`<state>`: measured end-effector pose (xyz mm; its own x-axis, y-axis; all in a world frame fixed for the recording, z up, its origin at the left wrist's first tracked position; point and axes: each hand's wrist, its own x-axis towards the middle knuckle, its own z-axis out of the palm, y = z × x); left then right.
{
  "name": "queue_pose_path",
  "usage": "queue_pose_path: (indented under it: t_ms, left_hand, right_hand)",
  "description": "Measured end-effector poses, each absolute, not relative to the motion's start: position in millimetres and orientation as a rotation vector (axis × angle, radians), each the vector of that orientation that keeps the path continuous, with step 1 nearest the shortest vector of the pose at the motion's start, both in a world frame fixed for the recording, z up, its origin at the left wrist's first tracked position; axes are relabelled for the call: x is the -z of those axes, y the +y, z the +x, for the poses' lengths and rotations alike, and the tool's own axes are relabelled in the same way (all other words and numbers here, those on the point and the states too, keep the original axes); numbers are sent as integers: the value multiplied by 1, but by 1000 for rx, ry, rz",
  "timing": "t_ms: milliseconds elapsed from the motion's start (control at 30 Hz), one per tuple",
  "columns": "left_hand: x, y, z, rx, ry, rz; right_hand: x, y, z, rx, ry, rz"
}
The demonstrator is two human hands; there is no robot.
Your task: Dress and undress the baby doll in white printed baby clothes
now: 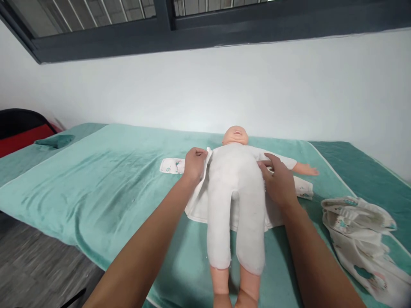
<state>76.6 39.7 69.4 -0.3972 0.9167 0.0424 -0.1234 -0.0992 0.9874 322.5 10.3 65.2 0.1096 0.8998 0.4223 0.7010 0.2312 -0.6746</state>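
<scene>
A baby doll (pixel 236 169) with a white cloth body lies on its back, head toward the wall and feet toward me. Spread under its torso is a small white printed baby shirt (pixel 196 208), its sleeves reaching out to both sides. My left hand (pixel 194 164) is closed on the shirt's left edge, lifting it beside the doll's torso. My right hand (pixel 278 177) is at the doll's right-hand side in view, fingers bent and apart, the tips touching the body near the shirt. The doll's arm (pixel 305 168) on that side stretches outward; its other arm is hidden.
Green plush cloth (pixel 105 179) covers the bed. Crumpled white printed baby clothing (pixel 359 239) lies at the right. A white wall (pixel 180 94) and dark window frame (pixel 205 34) rise behind. A red and black chair (pixel 22 132) stands far left.
</scene>
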Motion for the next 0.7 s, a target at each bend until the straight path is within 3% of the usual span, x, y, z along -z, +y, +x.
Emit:
queue_pose_path:
  t_ms: [167,533,700]
  left_hand:
    - [-74,37,78,-1619,1361,901]
    - [-72,43,92,-1623,1279,791]
    - [-88,55,99,-1618,1287,867]
  right_hand:
    - [-68,6,318,-232,-1572,-1521]
    - [-75,4,301,-1119,-1113,-1399]
    - [-76,2,298,-1347,-978,-1183]
